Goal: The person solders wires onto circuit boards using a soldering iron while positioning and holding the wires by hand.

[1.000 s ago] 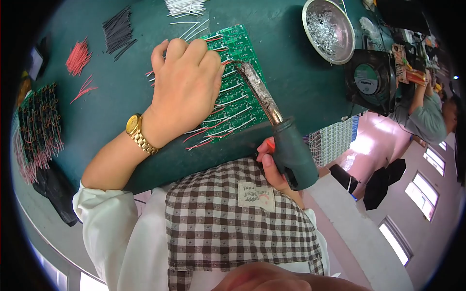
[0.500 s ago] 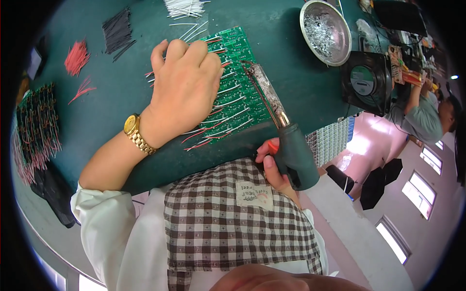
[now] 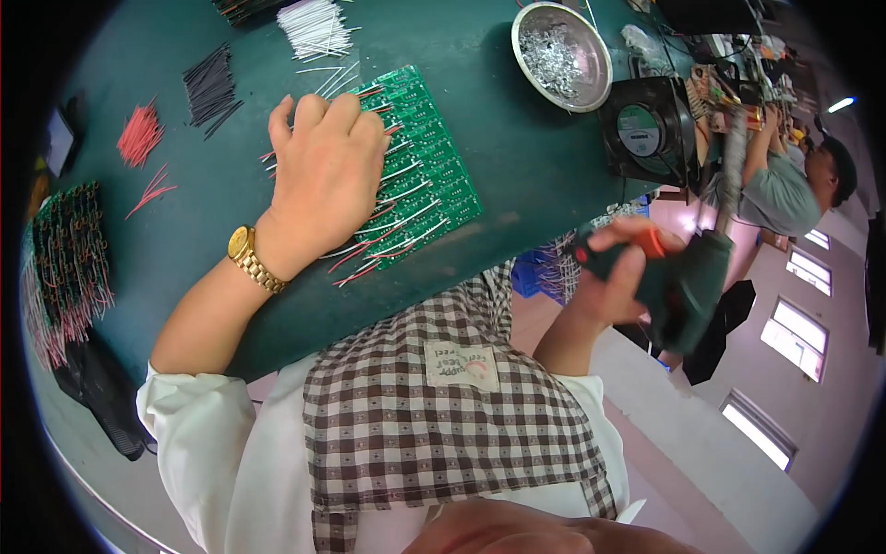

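Note:
A green circuit board panel (image 3: 434,166) lies on the table with red and white wires (image 3: 392,222) along its left part. My left hand (image 3: 328,180), with a gold watch (image 3: 243,245) at the wrist, rests over the panel's left edge. Its fingers are curled down; their tips and anything between them are hidden. Off the table's front edge, my right hand (image 3: 614,282) grips a dark green soldering gun (image 3: 688,291) with an orange trigger. The gun's metal barrel points away from me, well to the right of the panel.
Red wires (image 3: 140,135), black wires (image 3: 210,85) and white wires (image 3: 314,30) lie in bundles beyond my left hand. Wired boards (image 3: 69,268) stand at far left. A metal bowl (image 3: 598,78) of silvery bits and a black fan (image 3: 651,134) stand right. A co-worker (image 3: 784,185) sits beyond.
My right hand has swung the soldering gun to the right, away from the panel and past the table edge. My left hand stays over the panel. The whole view has shifted slightly.

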The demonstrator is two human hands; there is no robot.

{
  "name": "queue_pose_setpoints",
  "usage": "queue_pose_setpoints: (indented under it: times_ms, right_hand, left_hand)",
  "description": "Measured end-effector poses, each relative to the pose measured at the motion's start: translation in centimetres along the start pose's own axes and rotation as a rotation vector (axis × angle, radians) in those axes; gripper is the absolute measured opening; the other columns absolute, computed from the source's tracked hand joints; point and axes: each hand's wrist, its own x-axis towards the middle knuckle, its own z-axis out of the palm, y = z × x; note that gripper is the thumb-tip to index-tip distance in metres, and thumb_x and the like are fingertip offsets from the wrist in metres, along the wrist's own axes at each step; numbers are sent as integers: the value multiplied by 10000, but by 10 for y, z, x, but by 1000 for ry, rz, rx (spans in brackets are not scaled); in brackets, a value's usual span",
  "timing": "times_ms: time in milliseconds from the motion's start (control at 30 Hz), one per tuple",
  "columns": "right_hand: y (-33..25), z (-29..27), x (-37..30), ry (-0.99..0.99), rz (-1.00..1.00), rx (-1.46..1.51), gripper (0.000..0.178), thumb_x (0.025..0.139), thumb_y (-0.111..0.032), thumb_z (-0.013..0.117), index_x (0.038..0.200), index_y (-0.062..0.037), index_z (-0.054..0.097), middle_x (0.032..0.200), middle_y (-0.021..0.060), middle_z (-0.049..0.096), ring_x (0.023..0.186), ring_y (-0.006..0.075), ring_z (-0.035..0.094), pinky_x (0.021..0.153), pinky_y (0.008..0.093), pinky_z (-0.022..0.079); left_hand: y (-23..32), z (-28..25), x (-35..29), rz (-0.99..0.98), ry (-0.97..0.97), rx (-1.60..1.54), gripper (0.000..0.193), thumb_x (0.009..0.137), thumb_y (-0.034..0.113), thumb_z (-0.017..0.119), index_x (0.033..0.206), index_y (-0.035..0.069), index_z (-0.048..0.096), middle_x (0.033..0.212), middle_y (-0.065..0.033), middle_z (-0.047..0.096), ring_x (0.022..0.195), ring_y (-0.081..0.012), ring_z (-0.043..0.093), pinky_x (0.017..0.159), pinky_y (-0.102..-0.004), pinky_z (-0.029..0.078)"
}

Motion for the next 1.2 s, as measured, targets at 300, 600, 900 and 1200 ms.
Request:
queue_pose_setpoints:
  times_ms: [300,600,900,1200]
  right_hand:
    - [7,-11,-42,-123,375,-26,331,874,-11,516,1199,-6,455,865,133,579,683,170,553,654,299,489]
    - [-7,-25,-76,-591,412,-336,106,824,-8,612,930,-19,609,842,80,629,732,137,598,627,268,485]
    - [-3,-21,-85,-505,742,-4,222,794,-45,669,1013,-20,638,897,89,660,778,168,635,676,273,509]
    - [-11,-14,-72,-791,642,-444,315,721,-98,713,1030,-68,657,889,45,679,791,202,660,694,287,532]
  left_hand:
    - [-2,-9,-1,42,8,62,128,850,202,624,822,90,569,813,-47,518,835,-254,501,818,-481,384]
    - [8,-20,-2,0,-36,-135,155,880,170,590,795,72,506,759,-75,526,724,-276,525,671,-402,350]
    - [13,-8,-4,35,-131,27,108,861,141,592,806,78,525,765,-71,496,755,-260,520,775,-413,371]
    - [8,-9,-4,71,-131,17,99,846,121,601,822,70,520,773,-77,482,749,-269,517,871,-482,388]
